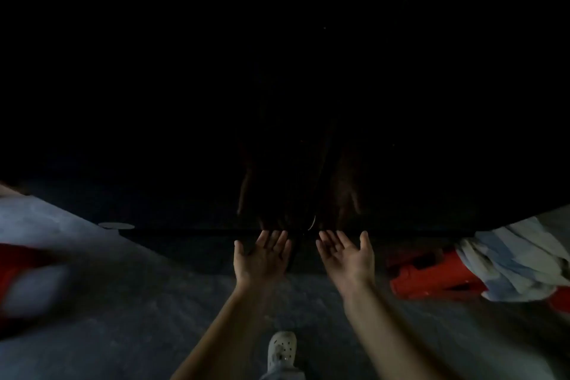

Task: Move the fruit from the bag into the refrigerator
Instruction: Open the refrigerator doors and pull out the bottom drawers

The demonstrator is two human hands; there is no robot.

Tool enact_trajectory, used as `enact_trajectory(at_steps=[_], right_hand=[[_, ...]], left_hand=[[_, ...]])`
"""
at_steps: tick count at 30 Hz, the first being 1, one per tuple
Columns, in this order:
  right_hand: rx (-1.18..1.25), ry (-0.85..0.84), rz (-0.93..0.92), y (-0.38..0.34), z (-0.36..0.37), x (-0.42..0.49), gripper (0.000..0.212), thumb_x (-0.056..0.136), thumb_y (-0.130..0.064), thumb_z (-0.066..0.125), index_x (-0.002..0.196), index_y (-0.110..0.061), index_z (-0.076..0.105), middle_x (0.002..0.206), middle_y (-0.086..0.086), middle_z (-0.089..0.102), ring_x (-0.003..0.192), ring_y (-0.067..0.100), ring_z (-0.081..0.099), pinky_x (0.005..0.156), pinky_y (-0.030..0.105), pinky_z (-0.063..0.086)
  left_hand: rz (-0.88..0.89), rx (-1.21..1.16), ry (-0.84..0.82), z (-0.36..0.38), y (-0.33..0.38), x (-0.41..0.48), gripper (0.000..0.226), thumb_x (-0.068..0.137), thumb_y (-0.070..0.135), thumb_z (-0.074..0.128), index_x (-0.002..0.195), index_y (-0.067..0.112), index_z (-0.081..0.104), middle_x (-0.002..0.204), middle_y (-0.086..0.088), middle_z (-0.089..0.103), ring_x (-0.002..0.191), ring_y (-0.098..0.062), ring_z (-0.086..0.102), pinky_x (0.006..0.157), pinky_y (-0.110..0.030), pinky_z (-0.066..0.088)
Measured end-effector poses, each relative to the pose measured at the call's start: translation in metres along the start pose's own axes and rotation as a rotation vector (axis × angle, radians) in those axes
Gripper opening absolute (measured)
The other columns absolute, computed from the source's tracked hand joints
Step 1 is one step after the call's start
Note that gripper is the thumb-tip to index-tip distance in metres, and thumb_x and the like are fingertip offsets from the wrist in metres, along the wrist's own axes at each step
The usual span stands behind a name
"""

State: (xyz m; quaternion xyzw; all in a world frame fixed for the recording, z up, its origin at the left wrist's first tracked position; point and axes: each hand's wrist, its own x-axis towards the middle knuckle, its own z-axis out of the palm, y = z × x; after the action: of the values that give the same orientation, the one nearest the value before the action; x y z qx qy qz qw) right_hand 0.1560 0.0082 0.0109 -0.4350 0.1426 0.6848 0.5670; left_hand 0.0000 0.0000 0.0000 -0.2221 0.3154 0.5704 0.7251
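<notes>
The scene is very dark. A large glossy black surface [277, 86] fills the upper two thirds of the view; it faintly mirrors my hands. Whether it is the refrigerator I cannot tell. My left hand [262, 256] and my right hand [347, 256] reach forward side by side, palms up, fingers spread, fingertips at the black surface's lower edge. Neither hand holds anything. No bag and no fruit can be made out.
A grey floor [138, 302] lies below. A red object [431, 274] with pale cloth [518, 265] draped on it sits at the right. A blurred red and white shape [27, 281] is at the left edge. My white shoe [281, 348] shows at the bottom.
</notes>
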Motion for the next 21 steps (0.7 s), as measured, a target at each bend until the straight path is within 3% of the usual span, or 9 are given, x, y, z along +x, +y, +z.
enact_trajectory(at_steps=[5, 12, 17, 21], right_hand=[[0.134, -0.016, -0.014, 0.0, 0.006, 0.003, 0.072, 0.096, -0.053, 0.033, 0.148, -0.006, 0.017, 0.153, 0.017, 0.024, 0.14, 0.03, 0.026, 0.115, 0.043, 0.022], [0.046, -0.084, -0.036, 0.0, 0.0, 0.006, 0.09, 0.078, -0.065, 0.055, 0.14, -0.002, 0.037, 0.138, 0.017, 0.046, 0.13, 0.029, 0.041, 0.112, 0.042, 0.029], [-0.025, -0.095, -0.051, -0.002, -0.005, 0.009, 0.092, 0.068, -0.07, 0.06, 0.129, -0.002, 0.05, 0.128, 0.014, 0.057, 0.117, 0.026, 0.054, 0.107, 0.039, 0.037], [-0.024, -0.07, -0.061, -0.003, -0.005, 0.007, 0.098, 0.064, -0.069, 0.063, 0.131, 0.0, 0.046, 0.127, 0.016, 0.056, 0.115, 0.027, 0.055, 0.104, 0.038, 0.04]], left_hand=[[0.032, -0.023, 0.025, -0.001, -0.003, 0.007, 0.072, 0.096, 0.058, 0.019, 0.14, 0.004, 0.037, 0.145, -0.021, 0.037, 0.138, -0.034, 0.03, 0.114, -0.043, 0.02], [0.038, 0.054, -0.024, -0.003, -0.003, 0.007, 0.074, 0.094, 0.062, 0.023, 0.132, 0.003, 0.047, 0.128, -0.023, 0.055, 0.125, -0.033, 0.046, 0.11, -0.042, 0.028], [0.037, 0.139, -0.042, 0.001, -0.004, 0.005, 0.094, 0.082, 0.073, 0.039, 0.144, 0.004, 0.029, 0.146, -0.02, 0.036, 0.137, -0.032, 0.032, 0.116, -0.042, 0.02], [0.035, 0.207, -0.075, 0.002, 0.0, 0.005, 0.1, 0.076, 0.077, 0.043, 0.142, 0.003, 0.034, 0.142, -0.02, 0.043, 0.132, -0.03, 0.04, 0.116, -0.041, 0.022]])
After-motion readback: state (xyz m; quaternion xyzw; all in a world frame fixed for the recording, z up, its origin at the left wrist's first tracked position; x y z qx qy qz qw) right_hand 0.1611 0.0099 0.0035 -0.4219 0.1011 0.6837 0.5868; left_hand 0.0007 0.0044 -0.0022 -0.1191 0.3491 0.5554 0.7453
